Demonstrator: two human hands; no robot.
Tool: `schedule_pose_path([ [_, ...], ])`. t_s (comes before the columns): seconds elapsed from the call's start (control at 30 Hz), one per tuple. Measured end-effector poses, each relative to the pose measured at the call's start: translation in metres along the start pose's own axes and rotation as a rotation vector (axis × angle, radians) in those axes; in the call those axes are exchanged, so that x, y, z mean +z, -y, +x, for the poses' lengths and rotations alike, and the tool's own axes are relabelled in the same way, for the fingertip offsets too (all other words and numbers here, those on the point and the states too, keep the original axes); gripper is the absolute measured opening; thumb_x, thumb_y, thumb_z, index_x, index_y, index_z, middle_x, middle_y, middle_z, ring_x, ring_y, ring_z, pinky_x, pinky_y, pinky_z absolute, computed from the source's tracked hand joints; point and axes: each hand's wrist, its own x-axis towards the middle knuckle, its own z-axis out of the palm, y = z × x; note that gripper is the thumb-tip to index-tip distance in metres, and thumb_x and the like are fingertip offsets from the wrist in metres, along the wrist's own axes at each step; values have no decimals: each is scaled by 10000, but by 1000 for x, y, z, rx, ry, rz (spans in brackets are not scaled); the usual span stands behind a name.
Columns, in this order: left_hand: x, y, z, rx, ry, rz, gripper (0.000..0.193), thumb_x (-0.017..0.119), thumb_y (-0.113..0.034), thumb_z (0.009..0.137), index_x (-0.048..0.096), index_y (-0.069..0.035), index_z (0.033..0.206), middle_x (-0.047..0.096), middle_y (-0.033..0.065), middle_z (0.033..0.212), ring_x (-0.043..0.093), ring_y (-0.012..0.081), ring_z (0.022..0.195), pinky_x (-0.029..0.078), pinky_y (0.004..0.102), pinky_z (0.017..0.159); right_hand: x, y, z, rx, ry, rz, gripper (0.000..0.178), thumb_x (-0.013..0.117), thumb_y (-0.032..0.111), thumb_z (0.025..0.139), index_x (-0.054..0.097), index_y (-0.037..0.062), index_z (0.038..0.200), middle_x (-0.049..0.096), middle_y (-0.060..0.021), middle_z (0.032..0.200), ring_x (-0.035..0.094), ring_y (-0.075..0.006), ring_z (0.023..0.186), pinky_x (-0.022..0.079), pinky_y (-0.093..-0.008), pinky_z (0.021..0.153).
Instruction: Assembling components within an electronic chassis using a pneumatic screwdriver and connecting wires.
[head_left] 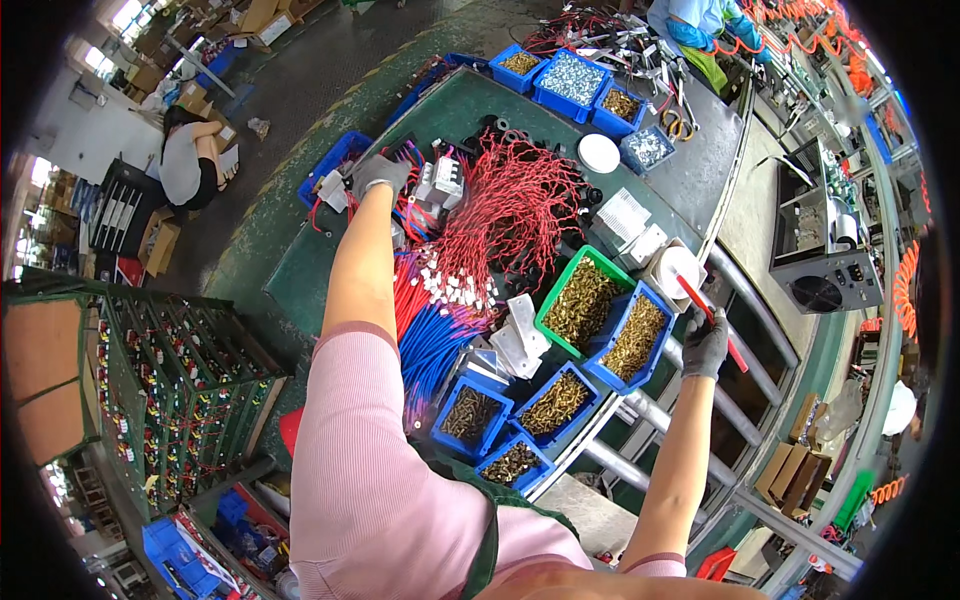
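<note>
My left hand (382,175), in a grey glove, reaches to the far left of the green bench. It is beside a blue bin (335,165) and a white switch block (440,182); its fingertips are too unclear to show whether they grip anything. My right hand (705,345), also gloved, is closed around a thin red stick-like tool (690,292) over the metal rollers at the right. A white roll (670,268) lies just beyond it. Between my arms spread a heap of twisted red-and-black wires (515,205) with white connectors and a bundle of blue wires (440,345).
Brass screws fill a green bin (555,290) and several blue bins (630,338). More hardware bins (570,85), a white disc (598,153) and scissors (678,125) are farther back. A metal chassis (825,230) stands right. One person crouches left; another works at the far end.
</note>
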Motion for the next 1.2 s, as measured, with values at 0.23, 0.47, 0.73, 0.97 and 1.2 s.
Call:
schedule_pose_path([
  [0.23, 24, 39, 60, 356, -21, 439, 301, 635, -235, 758, 706, -65, 996, 660, 172, 1078, 641, 322, 1016, 521, 413, 843, -1, -7, 7, 41, -23, 43, 197, 547, 270, 931, 591, 78, 939, 667, -72, 773, 650, -140, 635, 528, -242, 489],
  [0.47, -3, 81, -67, 344, 182, -930, 709, 461, 21, 643, 485, -48, 1347, 593, 93, 1177, 587, 175, 940, 476, 251, 733, -14, -2, -7, -8, -14, 47, 195, 555, 270, 930, 597, 81, 951, 678, -70, 791, 655, -137, 645, 533, -246, 495],
  [0.73, -25, 111, -158, 140, 132, -1211, 445, 597, -361, 839, 614, -31, 1136, 617, 20, 863, 561, 98, 682, 439, 235, 588, -16, 13, -17, -37, 221, 104, 123, 556, 208, 905, 562, 87, 884, 543, -19, 670, 501, -125, 568, 428, -236, 504],
  [0.97, -26, 161, -70, 225, 106, -576, 445, 661, -279, 767, 626, 14, 1101, 633, 102, 995, 557, 223, 896, 423, 357, 820, -1, 30, -23, -67, -79, 42, 149, 549, 228, 921, 577, 82, 931, 614, -71, 721, 579, -146, 574, 499, -259, 485],
  [1.2, -34, 195, -69, 235, 336, -1602, 507, 564, -167, 816, 458, 57, 1258, 507, 202, 1287, 515, 296, 1153, 428, 395, 989, 32, 72, -50, -321, -33, -416, 160, 663, 219, 840, 628, 66, 809, 579, -4, 656, 519, -66, 528, 422, -205, 471],
])
